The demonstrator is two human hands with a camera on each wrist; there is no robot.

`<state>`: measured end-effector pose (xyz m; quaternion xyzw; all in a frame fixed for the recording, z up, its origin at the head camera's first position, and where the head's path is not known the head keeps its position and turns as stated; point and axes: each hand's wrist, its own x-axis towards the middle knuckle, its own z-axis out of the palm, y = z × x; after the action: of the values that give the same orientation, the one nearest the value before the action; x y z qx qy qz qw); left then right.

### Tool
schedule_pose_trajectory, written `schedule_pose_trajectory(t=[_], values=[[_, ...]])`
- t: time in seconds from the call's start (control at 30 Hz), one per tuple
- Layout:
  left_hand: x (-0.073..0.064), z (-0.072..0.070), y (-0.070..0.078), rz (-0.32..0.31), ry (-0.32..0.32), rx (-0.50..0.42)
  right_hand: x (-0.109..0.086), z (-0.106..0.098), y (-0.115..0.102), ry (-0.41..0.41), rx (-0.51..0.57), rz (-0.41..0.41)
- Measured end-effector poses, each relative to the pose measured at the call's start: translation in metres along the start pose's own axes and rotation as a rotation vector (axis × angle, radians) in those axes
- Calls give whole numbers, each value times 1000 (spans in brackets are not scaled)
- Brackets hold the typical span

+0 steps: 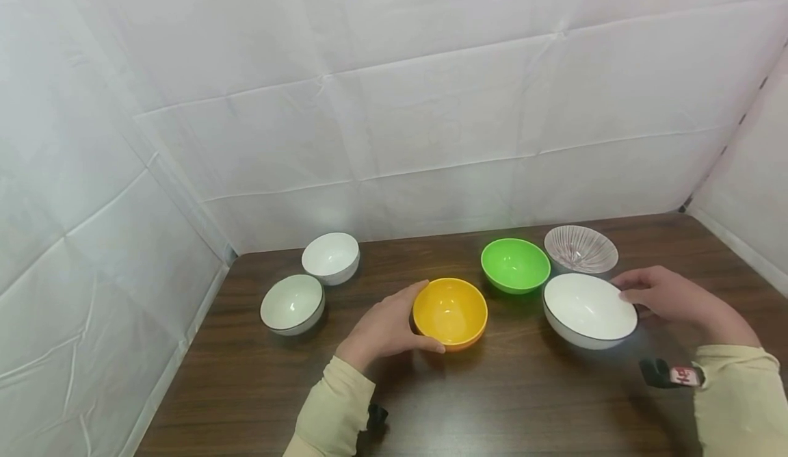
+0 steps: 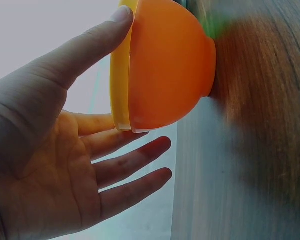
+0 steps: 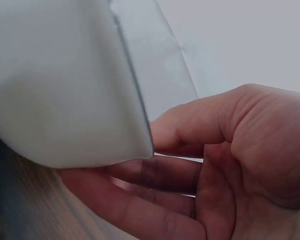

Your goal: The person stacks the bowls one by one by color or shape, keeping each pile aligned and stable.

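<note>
A yellow bowl with an orange outside is held at its left side by my left hand. In the left wrist view the thumb presses the rim of this orange bowl; the lower fingers are spread clear of it. My right hand pinches the right edge of a large white bowl with a dark rim. Seen from the right wrist, the thumb is at the rim and fingers lie under the wall of that white bowl. Whether its base touches the table is hidden.
A green bowl and a striped bowl stand behind the white one. At the left are a pale bowl with a dark rim and a white bowl. White sheeting borders the dark wooden table.
</note>
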<state>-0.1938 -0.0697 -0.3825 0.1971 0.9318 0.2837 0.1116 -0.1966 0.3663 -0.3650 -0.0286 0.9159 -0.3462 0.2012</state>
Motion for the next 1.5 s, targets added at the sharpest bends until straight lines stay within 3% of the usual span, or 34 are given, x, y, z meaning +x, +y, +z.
schedule_pose_trajectory(t=[0.57, 1.07, 1.5], values=[[2, 2, 0, 0, -4, 7, -2, 8, -19, 38, 11, -47], [1, 2, 1, 8, -9, 69, 1, 19, -34, 51, 113, -185], [-1, 1, 6, 44, 53, 73, 3, 29, -54, 92, 157, -221]])
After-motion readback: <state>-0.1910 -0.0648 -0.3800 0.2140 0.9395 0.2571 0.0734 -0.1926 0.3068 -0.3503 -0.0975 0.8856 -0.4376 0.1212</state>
